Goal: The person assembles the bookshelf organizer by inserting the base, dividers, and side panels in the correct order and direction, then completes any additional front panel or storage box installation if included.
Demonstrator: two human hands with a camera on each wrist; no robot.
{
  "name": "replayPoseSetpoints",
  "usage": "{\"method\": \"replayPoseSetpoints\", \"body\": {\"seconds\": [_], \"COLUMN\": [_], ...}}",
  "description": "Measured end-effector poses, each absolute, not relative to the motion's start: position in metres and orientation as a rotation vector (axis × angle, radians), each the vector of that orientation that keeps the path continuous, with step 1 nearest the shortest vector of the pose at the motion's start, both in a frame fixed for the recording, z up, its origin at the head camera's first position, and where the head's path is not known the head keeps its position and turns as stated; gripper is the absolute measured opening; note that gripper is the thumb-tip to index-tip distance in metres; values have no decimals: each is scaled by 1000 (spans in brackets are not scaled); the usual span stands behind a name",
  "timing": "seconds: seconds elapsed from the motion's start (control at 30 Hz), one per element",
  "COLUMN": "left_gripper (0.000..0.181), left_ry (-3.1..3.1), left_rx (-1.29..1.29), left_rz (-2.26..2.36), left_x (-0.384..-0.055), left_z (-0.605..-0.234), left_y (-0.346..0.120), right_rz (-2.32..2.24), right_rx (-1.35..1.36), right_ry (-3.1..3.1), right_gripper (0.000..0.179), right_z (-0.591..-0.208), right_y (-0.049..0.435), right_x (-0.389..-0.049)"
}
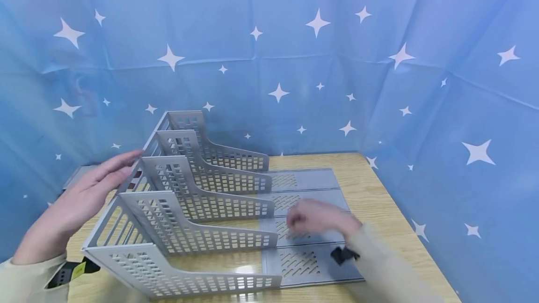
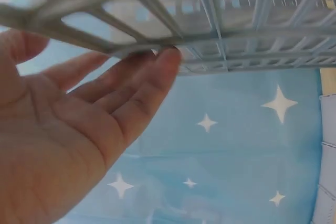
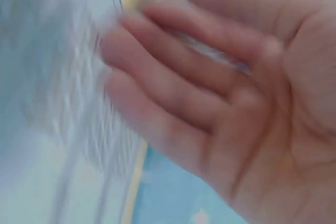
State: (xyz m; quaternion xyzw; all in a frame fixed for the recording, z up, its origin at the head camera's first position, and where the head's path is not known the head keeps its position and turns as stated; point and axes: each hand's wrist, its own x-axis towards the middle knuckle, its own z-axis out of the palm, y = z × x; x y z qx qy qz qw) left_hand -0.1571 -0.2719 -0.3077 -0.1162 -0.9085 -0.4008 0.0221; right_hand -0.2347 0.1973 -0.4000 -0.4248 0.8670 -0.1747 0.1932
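Observation:
A grey plastic file organizer [image 1: 227,240] stands on the table, its several perforated dividers upright in a row. My left hand [image 1: 86,195] is at its tall slatted side, fingers fairly straight; in the left wrist view the fingertips [image 2: 167,69] touch the lattice frame [image 2: 157,40]. Flat grey slotted panels [image 1: 326,261] lie side by side, reaching right from the low ends of the dividers. Over these panels is my right hand [image 1: 317,219], blurred by motion. Its fingers [image 3: 173,90] are loosely bent and hold nothing in the right wrist view.
The wooden table [image 1: 370,186] shows to the right of the panels. A blue curtain [image 1: 236,13] with white stars hangs behind and along both sides. Part of a grey object [image 1: 77,174] shows behind my left hand. Dark bands sit at both wrists.

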Motion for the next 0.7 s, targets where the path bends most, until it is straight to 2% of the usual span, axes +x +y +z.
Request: {"method": "replayPoseSetpoints", "body": {"seconds": [0.17, 0.27, 0.47, 0.7], "left_gripper": [55, 58, 58, 57], "left_ry": [-2750, -2685, -2630, -2635], "left_rx": [-351, -424, -445, -399], "left_rz": [-1332, -1472, -1524, -1508], "left_x": [-176, -186, -188, -186], "left_z": [-312, -319, -323, -317], "left_y": [-270, -265, -262, -265], "right_rz": [-749, -776, -793, -758], "right_rx": [-911, -882, -800, -857], "right_ry": [2695, 2716, 2710, 2710], "right_gripper": [21, 17, 40, 40], "right_z": [-413, -431, -449, -447], "right_y": [178, 164, 151, 147], "right_x": [-293, -312, -327, -334]}}
